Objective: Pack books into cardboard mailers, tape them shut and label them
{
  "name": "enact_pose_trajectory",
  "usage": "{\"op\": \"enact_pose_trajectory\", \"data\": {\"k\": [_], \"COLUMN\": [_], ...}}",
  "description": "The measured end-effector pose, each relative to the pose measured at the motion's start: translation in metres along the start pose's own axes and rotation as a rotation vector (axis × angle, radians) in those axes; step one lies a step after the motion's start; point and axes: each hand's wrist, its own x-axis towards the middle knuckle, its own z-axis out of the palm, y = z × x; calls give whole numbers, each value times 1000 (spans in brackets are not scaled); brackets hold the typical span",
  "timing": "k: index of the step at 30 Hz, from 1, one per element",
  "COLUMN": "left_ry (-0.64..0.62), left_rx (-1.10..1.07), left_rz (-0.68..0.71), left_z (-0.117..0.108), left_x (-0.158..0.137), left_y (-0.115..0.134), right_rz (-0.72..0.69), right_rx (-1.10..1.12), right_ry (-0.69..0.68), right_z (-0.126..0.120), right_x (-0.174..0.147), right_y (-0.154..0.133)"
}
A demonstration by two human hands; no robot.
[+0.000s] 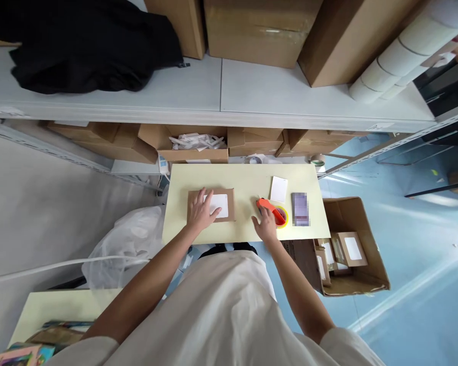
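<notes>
My left hand [201, 211] lies with fingers spread on a small brown cardboard box [229, 197]. A white label [222, 206] shows on the box's top, partly under my fingers. My right hand [266, 227] touches an orange tape dispenser [265, 203] with its fingertips, the thumb held apart from it. A yellow-rimmed roll of tape [286, 216] sits at the dispenser's right end. Behind it lies a white card or pad [279, 189]. A purplish, blurred flat object [301, 208] is farther right. All rest on the pale yellow table [248, 175].
A large open carton [376, 264] holding several small labelled boxes stands on the floor at right. Ahead, a grey shelf [259, 104] carries cartons, black cloth [99, 46] and white rolls [397, 61]. A clear plastic bag [132, 239] hangs left of the table.
</notes>
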Motion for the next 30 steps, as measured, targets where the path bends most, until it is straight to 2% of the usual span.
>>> {"op": "enact_pose_trajectory", "data": {"k": [2, 5, 8, 10, 13, 15, 17, 18, 20, 22, 23, 25, 28, 30], "left_ry": [-81, -169, -220, -215, -161, -131, -165, -233, -452, -633, -682, -694, -671, -720], "left_rx": [60, 130, 157, 148, 105, 18, -157, -273, -486, -569, -554, -437, -179, -37], "left_rz": [101, 177, 156, 99, -10, -44, -42, -47, -93, -126, -127, -108, -40, 21], "left_z": [1, 12, 27, 34, 34, 28, 20, 17, 11, 11, 12, 18, 30, 36], "left_x": [19, 44, 56, 59, 62, 69, 80, 88, 103, 119, 125, 137, 151, 157], "left_y": [18, 36, 44, 47, 57, 69, 84, 92, 105, 115, 118, 123, 127, 126], "right_rz": [50, 131, 200, 221, 145, 100, 102, 109, 131, 169, 191, 259, 433, 550], "right_rx": [-121, -231, -272, -238, -31, 213, 490, 618, 812, 919, 955, 1010, 1010, 992], "right_ry": [16, -107, -218, -238, -155, -84, -78, -97, -140, -170, -184, -203, -225, -273], "right_z": [-16, -21, -16, -14, -22, -31, -38, -40, -40, -36, -34, -29, -24, -22], "right_x": [-10, -10, 2, 10, 18, 20, 23, 24, 27, 30, 32, 35, 41, 41], "right_y": [24, 45, 52, 54, 58, 61, 63, 65, 67, 68, 67, 65, 59, 57]}}
